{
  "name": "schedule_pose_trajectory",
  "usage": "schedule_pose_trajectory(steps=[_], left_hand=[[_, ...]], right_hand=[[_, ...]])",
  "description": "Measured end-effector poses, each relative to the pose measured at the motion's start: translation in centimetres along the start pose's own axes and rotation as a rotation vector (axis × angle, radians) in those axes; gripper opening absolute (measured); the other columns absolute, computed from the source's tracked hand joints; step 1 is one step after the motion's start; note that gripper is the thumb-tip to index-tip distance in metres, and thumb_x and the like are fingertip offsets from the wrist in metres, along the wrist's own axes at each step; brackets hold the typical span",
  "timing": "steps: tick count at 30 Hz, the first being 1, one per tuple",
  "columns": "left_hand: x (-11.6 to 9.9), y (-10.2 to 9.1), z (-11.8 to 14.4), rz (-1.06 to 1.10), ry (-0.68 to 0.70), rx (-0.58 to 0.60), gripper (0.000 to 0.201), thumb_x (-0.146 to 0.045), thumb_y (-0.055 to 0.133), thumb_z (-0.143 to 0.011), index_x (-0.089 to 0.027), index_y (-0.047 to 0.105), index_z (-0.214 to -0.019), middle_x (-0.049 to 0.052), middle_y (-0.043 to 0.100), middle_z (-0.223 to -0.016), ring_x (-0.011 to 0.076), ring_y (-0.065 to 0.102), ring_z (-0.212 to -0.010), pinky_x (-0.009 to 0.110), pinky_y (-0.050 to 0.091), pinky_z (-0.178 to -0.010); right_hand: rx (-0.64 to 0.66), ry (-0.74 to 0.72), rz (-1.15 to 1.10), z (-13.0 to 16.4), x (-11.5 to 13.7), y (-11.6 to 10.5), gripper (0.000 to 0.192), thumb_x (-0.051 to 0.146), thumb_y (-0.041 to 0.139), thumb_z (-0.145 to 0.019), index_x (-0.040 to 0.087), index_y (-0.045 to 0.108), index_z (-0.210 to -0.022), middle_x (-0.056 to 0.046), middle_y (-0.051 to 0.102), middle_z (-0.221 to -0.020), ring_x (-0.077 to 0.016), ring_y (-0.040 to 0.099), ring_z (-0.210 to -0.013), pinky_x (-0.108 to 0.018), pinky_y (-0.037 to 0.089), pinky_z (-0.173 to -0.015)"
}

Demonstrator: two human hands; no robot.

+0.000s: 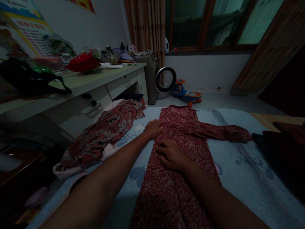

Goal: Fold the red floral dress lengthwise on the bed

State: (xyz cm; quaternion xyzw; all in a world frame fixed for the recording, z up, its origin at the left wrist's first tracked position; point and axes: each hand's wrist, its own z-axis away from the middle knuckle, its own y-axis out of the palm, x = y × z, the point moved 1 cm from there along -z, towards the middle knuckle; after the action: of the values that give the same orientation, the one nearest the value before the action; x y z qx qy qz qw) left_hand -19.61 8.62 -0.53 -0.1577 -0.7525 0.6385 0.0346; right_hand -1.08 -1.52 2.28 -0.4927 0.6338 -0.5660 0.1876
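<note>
A long dark red dress (183, 127) with a small pale pattern lies spread on the bed, its neckline toward the far edge. One sleeve (224, 132) stretches out to the right; on the left side no sleeve extends outward. My left hand (153, 129) rests at the dress's left edge near the shoulder, fingers extended over the fabric. Nearer to me, my right hand (172, 155) lies on the middle of the dress, palm down, with its fingers slightly bent and apart. Neither hand visibly grips the cloth.
A light blue patterned sheet (238, 171) covers the bed. Crumpled reddish patterned cloth (107, 127) lies at left, dark folded clothes (281, 152) at right. A cluttered desk (124, 74) runs along the left wall. Beyond stand a front-loading washer (152, 79) and a blue-orange ride-on toy (186, 93).
</note>
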Motion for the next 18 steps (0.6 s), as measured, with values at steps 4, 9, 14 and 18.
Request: schedule_pose_trajectory(steps=[4,9,14,18], left_hand=[[0.2,-0.1,-1.3,-0.006,-0.029,-0.001,0.045,-0.033,0.040,-0.099,-0.026,0.046,-0.142,0.005,0.047,-0.152,0.0251,0.040,-0.140,0.047,0.032,-0.115],[0.4,0.0,-2.8,-0.005,-0.051,-0.004,0.044,-0.033,0.038,-0.099,-0.027,0.047,-0.141,0.005,0.049,-0.151,0.0245,0.043,-0.137,0.047,0.034,-0.113],[0.7,0.2,-4.2,-0.001,-0.072,-0.016,0.041,-0.036,0.039,-0.099,-0.028,0.049,-0.138,0.004,0.052,-0.148,0.0253,0.045,-0.135,0.046,0.035,-0.110],[0.9,0.4,-5.3,0.007,-0.101,-0.021,0.043,-0.035,0.040,-0.098,-0.029,0.048,-0.139,0.004,0.050,-0.150,0.0262,0.043,-0.136,0.049,0.035,-0.109]], right_hand=[[-0.001,0.003,-0.005,0.0,0.0,0.0,0.026,0.022,0.058,-0.088,0.022,0.069,-0.112,-0.008,0.060,-0.112,-0.0240,0.049,-0.106,-0.041,0.037,-0.096],[-0.013,-0.003,-0.014,0.0,0.0,0.0,0.025,0.021,0.058,-0.087,0.022,0.069,-0.110,-0.008,0.060,-0.111,-0.0239,0.049,-0.104,-0.041,0.036,-0.095],[0.000,0.008,-0.019,-0.1,-0.1,-0.1,0.024,0.022,0.059,-0.086,0.022,0.068,-0.109,-0.007,0.059,-0.108,-0.0235,0.049,-0.103,-0.040,0.036,-0.093],[0.003,0.014,-0.008,-0.2,-0.1,-0.1,0.022,0.023,0.059,-0.087,0.022,0.068,-0.106,-0.007,0.058,-0.106,-0.0235,0.048,-0.102,-0.039,0.036,-0.090]])
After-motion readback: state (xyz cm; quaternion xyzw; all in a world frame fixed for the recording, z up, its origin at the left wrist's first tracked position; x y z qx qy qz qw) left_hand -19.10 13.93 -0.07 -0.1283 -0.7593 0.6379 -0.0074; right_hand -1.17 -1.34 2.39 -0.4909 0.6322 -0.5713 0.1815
